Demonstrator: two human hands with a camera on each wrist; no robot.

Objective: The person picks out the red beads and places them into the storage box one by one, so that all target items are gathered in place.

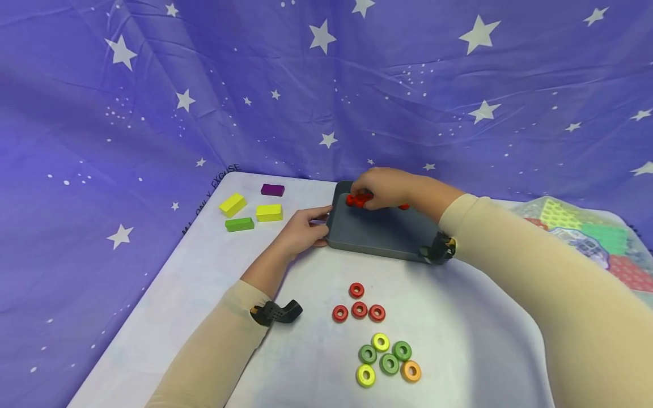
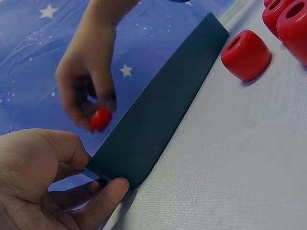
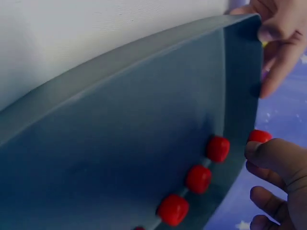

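Observation:
A dark grey tray lies on the white table. My left hand grips its near-left corner, thumb on the rim and fingers under the edge. Over the tray's far-left end, my right hand pinches a red ring just past the far rim. In the right wrist view, a row of red rings lines the tray's far wall, and the held ring shows beside my fingers.
Loose red rings lie in front of the tray, with green, yellow and orange rings nearer me. Yellow, green and purple blocks sit at the far left. A colourful mat lies at the right. A starry blue cloth hangs behind.

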